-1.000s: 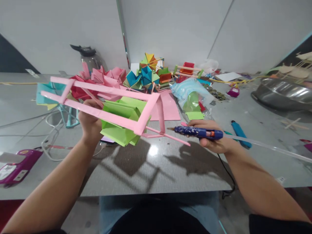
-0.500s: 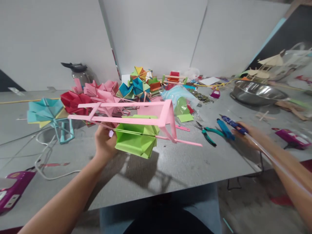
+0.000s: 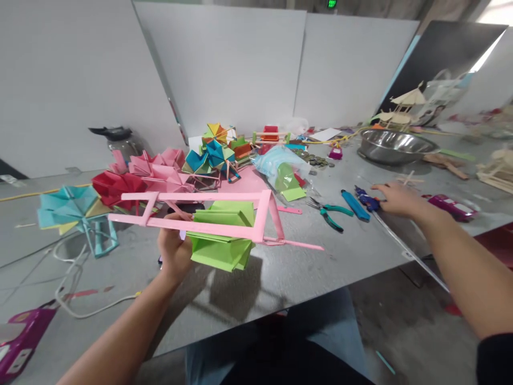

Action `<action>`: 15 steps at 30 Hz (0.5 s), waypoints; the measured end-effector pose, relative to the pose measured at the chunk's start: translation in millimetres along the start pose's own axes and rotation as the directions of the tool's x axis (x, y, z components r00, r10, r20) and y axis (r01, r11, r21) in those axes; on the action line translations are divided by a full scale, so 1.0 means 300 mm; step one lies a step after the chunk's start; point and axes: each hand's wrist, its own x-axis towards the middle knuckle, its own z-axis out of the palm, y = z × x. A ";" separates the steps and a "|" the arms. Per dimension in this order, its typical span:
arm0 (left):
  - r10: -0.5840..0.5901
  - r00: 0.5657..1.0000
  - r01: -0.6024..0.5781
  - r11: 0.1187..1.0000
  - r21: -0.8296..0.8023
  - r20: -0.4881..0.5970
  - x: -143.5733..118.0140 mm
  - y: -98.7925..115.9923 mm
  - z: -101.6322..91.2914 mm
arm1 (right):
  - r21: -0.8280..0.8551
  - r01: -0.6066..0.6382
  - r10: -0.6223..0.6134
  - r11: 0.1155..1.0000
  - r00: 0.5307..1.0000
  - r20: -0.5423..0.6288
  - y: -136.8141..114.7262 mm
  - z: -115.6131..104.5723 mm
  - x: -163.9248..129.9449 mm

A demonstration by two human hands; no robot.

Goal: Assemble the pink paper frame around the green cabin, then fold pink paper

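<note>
My left hand [image 3: 173,252] holds up a pink paper-stick frame [image 3: 208,213] with a folded green paper wheel [image 3: 221,239] mounted inside it, above the grey table [image 3: 304,267]. A thin pink axle stick pokes out to the right of the frame. My right hand [image 3: 395,199] reaches far right and lies on the rear of a dark blue glue gun [image 3: 366,200], which rests on the table. A long clear glue stick [image 3: 417,256] trails from the gun past the table edge.
Teal pliers [image 3: 331,214] and a blue tool [image 3: 353,203] lie just left of the glue gun. Coloured paper wheels [image 3: 152,174], a teal wheel on a stand [image 3: 76,208], a plastic bag [image 3: 280,163], a steel bowl [image 3: 395,145] and purple devices [image 3: 451,206] crowd the table.
My right hand has swung the glue gun away from the frame to the right and down onto the table. The view has turned right; the left hand keeps the frame raised.
</note>
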 end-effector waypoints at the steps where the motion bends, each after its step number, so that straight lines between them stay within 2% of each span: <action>1: 0.000 1.000 0.000 1.000 -0.020 -0.016 -0.001 -0.004 0.001 | -0.010 0.000 0.000 1.000 1.000 0.017 0.027 0.004 0.027; 4: 0.006 0.994 -0.010 0.999 -0.041 -0.105 0.002 -0.019 0.002 | 0.006 0.005 -0.005 1.000 0.995 0.103 0.043 0.081 0.112; 6: 0.030 0.982 -0.040 0.998 -0.049 -0.186 0.010 -0.028 -0.002 | 0.079 0.027 -0.039 0.997 0.987 0.156 -0.014 0.185 0.151; 7: 0.051 0.975 -0.061 0.997 -0.041 -0.216 0.016 -0.031 -0.006 | 0.140 0.073 -0.095 0.987 0.983 0.157 -0.058 0.246 0.161; 9: 0.085 0.970 -0.087 0.996 0.003 -0.229 0.030 -0.037 -0.014 | 0.149 0.272 -0.287 0.951 0.953 0.098 -0.155 0.370 0.162; 11: 0.076 0.977 -0.068 0.997 0.045 -0.200 0.044 -0.042 -0.020 | 0.228 0.347 -0.370 0.910 0.927 0.067 -0.232 0.479 0.135; 13: 0.037 0.983 -0.029 0.999 0.045 -0.182 0.053 -0.047 -0.020 | 0.340 0.345 -0.350 0.875 0.935 -0.049 -0.266 0.560 0.089; 15: 0.017 0.985 -0.012 1.000 0.028 -0.174 0.056 -0.054 -0.016 | 0.357 0.311 -0.268 0.881 0.949 -0.166 -0.262 0.611 0.040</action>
